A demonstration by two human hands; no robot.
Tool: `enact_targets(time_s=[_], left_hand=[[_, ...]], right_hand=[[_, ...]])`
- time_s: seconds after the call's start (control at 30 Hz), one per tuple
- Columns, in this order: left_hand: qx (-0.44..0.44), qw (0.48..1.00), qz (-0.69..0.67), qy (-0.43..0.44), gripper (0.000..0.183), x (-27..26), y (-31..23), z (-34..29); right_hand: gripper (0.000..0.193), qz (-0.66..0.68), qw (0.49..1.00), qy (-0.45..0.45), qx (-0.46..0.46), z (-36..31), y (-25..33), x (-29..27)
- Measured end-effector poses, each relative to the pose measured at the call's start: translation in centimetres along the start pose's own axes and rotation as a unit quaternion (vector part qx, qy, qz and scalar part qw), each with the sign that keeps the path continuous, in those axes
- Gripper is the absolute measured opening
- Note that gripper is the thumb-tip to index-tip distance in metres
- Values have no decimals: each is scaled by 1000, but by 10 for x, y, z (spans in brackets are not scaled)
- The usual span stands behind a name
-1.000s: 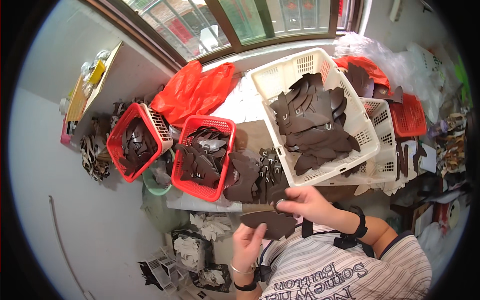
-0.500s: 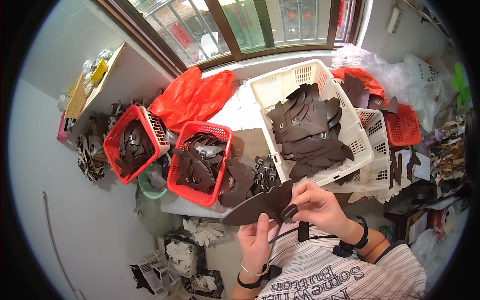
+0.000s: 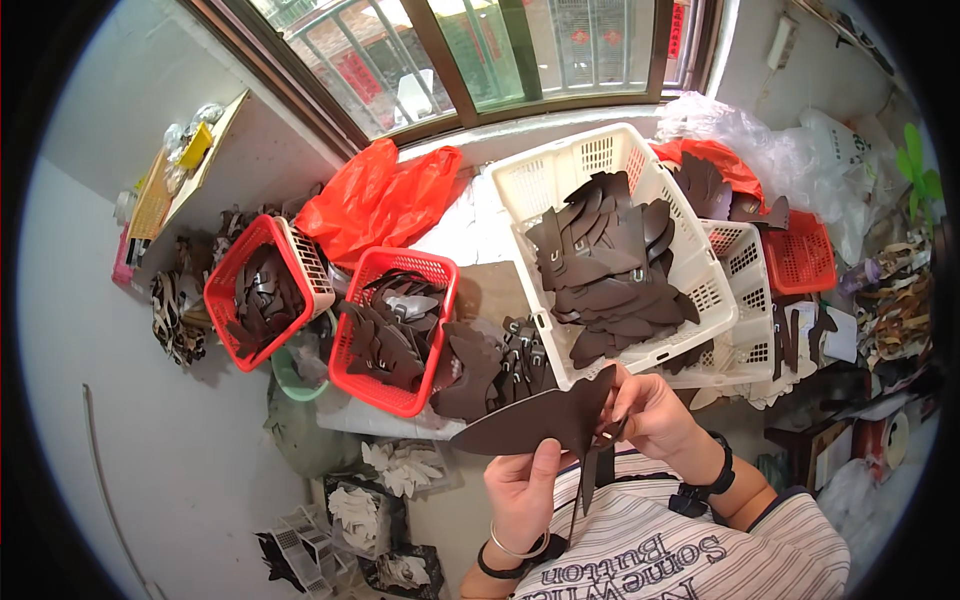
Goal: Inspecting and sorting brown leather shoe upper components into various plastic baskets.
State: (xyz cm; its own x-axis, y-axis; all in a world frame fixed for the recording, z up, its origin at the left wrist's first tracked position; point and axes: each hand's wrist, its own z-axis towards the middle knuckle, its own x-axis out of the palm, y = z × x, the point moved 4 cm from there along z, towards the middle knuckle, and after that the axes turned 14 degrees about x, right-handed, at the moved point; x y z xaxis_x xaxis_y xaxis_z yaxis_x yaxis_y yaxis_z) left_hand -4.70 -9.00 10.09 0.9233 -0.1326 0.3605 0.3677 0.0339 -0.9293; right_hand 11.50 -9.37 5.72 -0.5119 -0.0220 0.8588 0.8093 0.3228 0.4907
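Head view: white basket (image 3: 690,285), far right, and two red baskets (image 3: 425,270), left, hold dark cut pieces. Left hand (image 3: 522,490) and right hand (image 3: 655,415), grip closed, pinch brown leather piece (image 3: 545,425) near.

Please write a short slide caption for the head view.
Both hands, left hand and right hand, hold a dark brown leather piece.

dark brown leather piece (image 3: 545,425); white basket (image 3: 610,165); red baskets (image 3: 415,270); striped shirt (image 3: 690,550).
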Motion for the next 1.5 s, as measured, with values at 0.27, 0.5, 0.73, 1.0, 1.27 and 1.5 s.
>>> enact_targets(time_s=[0.27,0.5,0.73,1.0,1.27,1.5], left_hand=[[-5,999,21,32,21,7,-2,-3],[4,997,66,49,20,14,-3,-2],[31,991,112,61,19,13,7,-4],[59,972,194,119,18,12,-1,-1],[127,972,185,66,15,23,-11,9],[72,942,257,202,19,21,-19,22]], right_hand=[[15,95,990,39,100,-5,-18,-16],[13,102,990,76,56,-5,-17,-17],[14,76,996,50,20,-7,-12,-11],[16,83,996,13,15,-9,-13,-10],[18,-34,997,-42,-58,-14,-2,0],[34,-269,955,-28,-118,-18,17,8]])
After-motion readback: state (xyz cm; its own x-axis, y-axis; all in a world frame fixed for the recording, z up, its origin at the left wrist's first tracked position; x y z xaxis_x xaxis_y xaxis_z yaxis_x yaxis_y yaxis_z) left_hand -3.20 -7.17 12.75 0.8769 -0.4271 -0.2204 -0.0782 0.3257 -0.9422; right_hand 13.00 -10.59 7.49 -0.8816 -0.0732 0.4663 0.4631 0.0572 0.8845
